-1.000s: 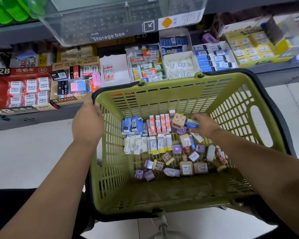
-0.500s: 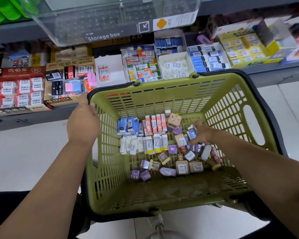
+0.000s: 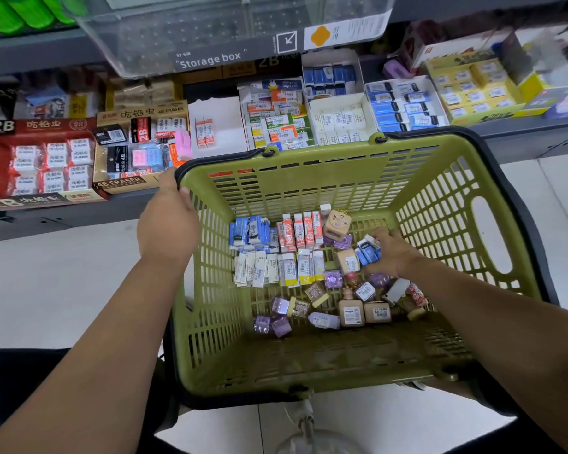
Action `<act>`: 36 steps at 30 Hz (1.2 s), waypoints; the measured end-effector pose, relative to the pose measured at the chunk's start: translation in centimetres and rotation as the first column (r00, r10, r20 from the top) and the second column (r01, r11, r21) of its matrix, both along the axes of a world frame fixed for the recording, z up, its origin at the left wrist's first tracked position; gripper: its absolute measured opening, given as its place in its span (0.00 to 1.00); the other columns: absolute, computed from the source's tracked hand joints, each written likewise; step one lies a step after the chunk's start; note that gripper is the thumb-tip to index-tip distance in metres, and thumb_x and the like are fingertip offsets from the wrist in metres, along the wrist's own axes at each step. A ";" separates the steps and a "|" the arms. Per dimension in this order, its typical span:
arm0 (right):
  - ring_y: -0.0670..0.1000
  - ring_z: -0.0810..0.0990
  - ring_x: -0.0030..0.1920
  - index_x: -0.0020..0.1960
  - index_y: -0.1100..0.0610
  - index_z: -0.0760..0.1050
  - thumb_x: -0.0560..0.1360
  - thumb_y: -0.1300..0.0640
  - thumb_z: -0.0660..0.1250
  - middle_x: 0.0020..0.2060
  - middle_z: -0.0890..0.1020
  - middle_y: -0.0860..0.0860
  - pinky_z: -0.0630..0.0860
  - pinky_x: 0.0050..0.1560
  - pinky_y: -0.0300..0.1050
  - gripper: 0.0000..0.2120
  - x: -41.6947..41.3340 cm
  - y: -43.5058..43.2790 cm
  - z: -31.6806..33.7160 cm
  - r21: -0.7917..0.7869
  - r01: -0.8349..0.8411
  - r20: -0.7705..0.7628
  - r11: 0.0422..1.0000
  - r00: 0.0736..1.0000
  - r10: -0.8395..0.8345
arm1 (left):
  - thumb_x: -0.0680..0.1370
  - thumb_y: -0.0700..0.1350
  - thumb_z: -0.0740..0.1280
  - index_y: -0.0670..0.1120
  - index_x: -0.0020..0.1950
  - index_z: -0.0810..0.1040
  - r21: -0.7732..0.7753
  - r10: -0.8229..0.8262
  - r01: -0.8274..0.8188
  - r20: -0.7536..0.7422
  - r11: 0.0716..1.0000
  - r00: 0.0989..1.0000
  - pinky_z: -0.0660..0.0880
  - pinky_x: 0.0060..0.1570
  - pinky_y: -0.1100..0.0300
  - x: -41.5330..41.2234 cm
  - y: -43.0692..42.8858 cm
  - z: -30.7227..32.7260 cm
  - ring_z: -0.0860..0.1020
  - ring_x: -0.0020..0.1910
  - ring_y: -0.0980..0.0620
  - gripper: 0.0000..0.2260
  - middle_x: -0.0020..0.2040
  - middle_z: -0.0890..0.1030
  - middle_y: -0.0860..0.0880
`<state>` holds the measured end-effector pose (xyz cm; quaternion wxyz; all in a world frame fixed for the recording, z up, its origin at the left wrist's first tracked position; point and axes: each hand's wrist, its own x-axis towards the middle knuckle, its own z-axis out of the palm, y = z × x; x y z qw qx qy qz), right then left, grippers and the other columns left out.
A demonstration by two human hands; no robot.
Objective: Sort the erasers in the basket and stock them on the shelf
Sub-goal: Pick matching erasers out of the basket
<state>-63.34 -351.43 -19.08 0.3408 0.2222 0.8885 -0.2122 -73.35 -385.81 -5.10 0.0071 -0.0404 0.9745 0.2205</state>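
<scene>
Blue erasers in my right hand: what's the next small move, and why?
Probably carry them across to the blue row at the back left of the basket. The right hand grips blue erasers among the unsorted mix, the sorted rows lie grouped by colour, and the left hand grips the rim.

Left hand (image 3: 166, 227) grips the green basket (image 3: 309, 172) rim; right hand (image 3: 392, 253) pinches blue erasers (image 3: 366, 252) inside.

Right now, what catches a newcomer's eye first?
The green basket fills the centre, erasers lined in rows on its floor beside a loose jumble. The right hand pinches blue erasers inside it; the left hand grips its left rim. Behind, the shelf holds eraser boxes.
</scene>
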 end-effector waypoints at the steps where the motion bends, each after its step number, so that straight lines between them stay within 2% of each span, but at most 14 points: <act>1: 0.59 0.75 0.58 0.71 0.50 0.58 0.62 0.47 0.79 0.65 0.62 0.56 0.73 0.61 0.51 0.45 0.0 -0.2 0.0 0.023 -0.009 -0.002 1.000 1.000 0.009 | 0.83 0.43 0.53 0.42 0.75 0.60 0.001 0.001 -0.001 -0.002 1.000 1.000 0.65 0.39 0.53 0.0 0.0 0.0 0.76 0.50 0.34 0.19 0.51 0.80 0.35; 9: 0.61 0.75 0.60 0.73 0.51 0.58 0.64 0.51 0.78 0.69 0.60 0.58 0.75 0.60 0.51 0.44 -0.6 -0.6 0.3 0.050 0.004 0.034 0.999 0.999 -0.006 | 0.84 0.43 0.52 0.43 0.75 0.60 -0.016 0.001 -0.001 -0.026 1.000 1.000 0.64 0.38 0.53 0.1 0.0 -0.1 0.77 0.49 0.35 0.19 0.49 0.80 0.36; 14: 0.56 0.78 0.49 0.72 0.54 0.61 0.65 0.58 0.75 0.63 0.70 0.57 0.78 0.43 0.46 0.39 -0.2 0.2 1.5 -0.061 0.139 -0.010 0.988 0.990 -0.140 | 0.83 0.43 0.53 0.43 0.74 0.61 0.017 0.004 -0.004 -0.011 1.000 1.000 0.65 0.38 0.53 0.1 0.1 -0.1 0.75 0.45 0.39 0.18 0.50 0.80 0.37; 16: 0.58 0.80 0.46 0.70 0.56 0.63 0.67 0.59 0.75 0.57 0.74 0.56 0.81 0.38 0.51 0.35 -0.2 0.5 2.9 -0.122 0.204 0.002 0.971 0.979 -0.206 | 0.83 0.43 0.54 0.42 0.74 0.61 -0.031 0.017 -0.018 -0.018 0.999 1.000 0.69 0.44 0.49 0.3 0.4 0.4 0.75 0.53 0.38 0.19 0.57 0.77 0.38; 18: 0.56 0.79 0.43 0.67 0.56 0.65 0.68 0.60 0.74 0.54 0.75 0.55 0.82 0.37 0.53 0.31 -0.4 0.6 4.8 -0.181 0.222 0.004 0.958 0.974 -0.225 | 0.82 0.43 0.57 0.41 0.73 0.63 -0.133 -0.043 0.024 -0.147 0.991 0.988 0.67 0.56 0.46 1.0 1.1 1.1 0.70 0.62 0.39 0.19 0.63 0.72 0.39; 20: 0.51 0.79 0.39 0.64 0.55 0.65 0.68 0.60 0.74 0.51 0.77 0.54 0.79 0.31 0.46 0.28 -0.7 0.0 7.1 -0.243 0.202 -0.033 0.949 0.976 -0.217 | 0.81 0.44 0.58 0.42 0.71 0.66 -0.065 -0.155 0.142 -0.291 0.988 0.944 0.65 0.61 0.49 2.3 3.1 2.2 0.68 0.64 0.44 0.18 0.64 0.71 0.43; 22: 0.50 0.79 0.36 0.62 0.56 0.65 0.68 0.60 0.74 0.48 0.78 0.54 0.79 0.31 0.43 0.27 -1.1 -1.4 9.5 -0.325 0.148 -0.094 0.934 0.978 -0.188 | 0.81 0.48 0.58 0.47 0.70 0.68 0.127 -0.215 0.253 -0.253 0.959 0.943 0.61 0.65 0.55 4.4 5.6 2.8 0.65 0.66 0.53 0.18 0.67 0.69 0.49; 24: 0.52 0.79 0.37 0.60 0.56 0.66 0.68 0.62 0.74 0.47 0.79 0.56 0.82 0.37 0.51 0.25 -1.6 -3.5 12.0 -0.455 0.127 -0.152 0.881 0.964 -0.218 | 0.80 0.56 0.59 0.54 0.73 0.65 0.481 -0.176 0.115 0.084 0.869 0.981 0.55 0.66 0.57 6.8 7.8 2.9 0.59 0.69 0.59 0.21 0.71 0.63 0.57; 26: 0.51 0.80 0.37 0.57 0.53 0.67 0.67 0.62 0.75 0.45 0.78 0.52 0.81 0.34 0.49 0.24 -1.9 -6.2 14.6 -0.549 0.123 -0.216 0.827 0.935 -0.282 | 0.78 0.63 0.59 0.58 0.73 0.63 0.744 -0.213 -0.307 0.513 0.593 0.832 0.56 0.68 0.49 8.6 9.2 3.2 0.60 0.72 0.54 0.25 0.73 0.62 0.56; 27: 0.51 0.80 0.38 0.55 0.50 0.68 0.66 0.61 0.75 0.45 0.77 0.51 0.81 0.32 0.47 0.23 -1.9 -7.7 15.7 -0.578 0.106 -0.250 0.809 0.921 -0.299 | 0.76 0.65 0.58 0.58 0.72 0.65 0.762 -0.274 -0.486 0.622 0.428 0.733 0.57 0.69 0.44 9.2 9.6 3.1 0.63 0.70 0.51 0.26 0.71 0.66 0.55; 29: 0.51 0.81 0.39 0.52 0.48 0.68 0.65 0.61 0.77 0.44 0.78 0.50 0.82 0.36 0.51 0.23 -1.6 -10.4 17.2 -0.609 0.032 -0.328 0.793 0.900 -0.288 | 0.73 0.67 0.57 0.57 0.63 0.73 0.745 -0.391 -0.644 0.653 0.174 0.649 0.65 0.64 0.39 9.5 9.8 2.8 0.71 0.63 0.49 0.24 0.64 0.74 0.53; 31: 0.52 0.81 0.44 0.54 0.51 0.69 0.64 0.59 0.78 0.45 0.79 0.52 0.80 0.48 0.55 0.25 -1.2 -12.5 17.9 -0.581 -0.053 -0.394 0.812 0.892 -0.224 | 0.74 0.66 0.56 0.51 0.58 0.78 0.753 -0.415 -0.657 0.611 0.039 0.674 0.77 0.53 0.44 9.2 9.3 2.6 0.79 0.55 0.50 0.24 0.58 0.81 0.48; 33: 0.55 0.81 0.47 0.60 0.55 0.70 0.66 0.58 0.77 0.49 0.80 0.54 0.78 0.52 0.56 0.26 -1.0 -13.6 18.0 -0.555 -0.105 -0.411 0.825 0.897 -0.162 | 0.73 0.63 0.58 0.48 0.57 0.79 0.760 -0.409 -0.649 0.586 -0.021 0.699 0.81 0.47 0.48 9.0 8.1 2.5 0.83 0.50 0.50 0.24 0.54 0.84 0.46; 36: 0.55 0.80 0.42 0.62 0.59 0.72 0.75 0.62 0.68 0.46 0.75 0.54 0.82 0.46 0.52 0.16 -1.0 -13.7 17.9 -0.659 -0.048 -0.334 0.751 0.913 -0.234 | 0.76 0.61 0.58 0.44 0.60 0.78 0.748 -0.441 -0.663 0.589 -0.021 0.678 0.81 0.49 0.49 8.8 6.4 2.4 0.82 0.50 0.46 0.24 0.55 0.82 0.42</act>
